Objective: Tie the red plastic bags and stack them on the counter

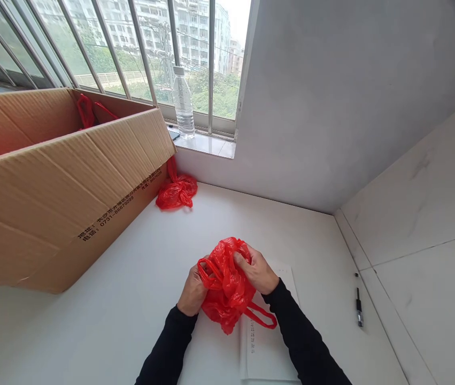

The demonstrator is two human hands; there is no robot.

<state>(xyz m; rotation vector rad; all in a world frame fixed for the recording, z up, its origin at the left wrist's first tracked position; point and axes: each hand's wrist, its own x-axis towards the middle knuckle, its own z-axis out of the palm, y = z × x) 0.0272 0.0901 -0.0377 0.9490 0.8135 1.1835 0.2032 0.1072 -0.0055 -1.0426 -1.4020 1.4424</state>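
Observation:
A crumpled red plastic bag (229, 283) is held between both hands above the white table. My left hand (193, 291) grips its left side, with the fingertips hidden behind a handle loop. On the upper right, my right hand (258, 269) is closed on the bag with the thumb over the front. One handle loop hangs out at the lower right. Whatever may be inside the bag cannot be made out. Beneath it lies a white sheet or booklet (269, 350) with small printed marks, partly covered by the bag and right arm.
A large open cardboard box (70, 192) fills the left, with red bags inside. Another knotted red bag (177, 191) rests beside its corner. A water bottle (183, 104) stands on the sill by the barred window. A pen (359, 310) lies near the right wall.

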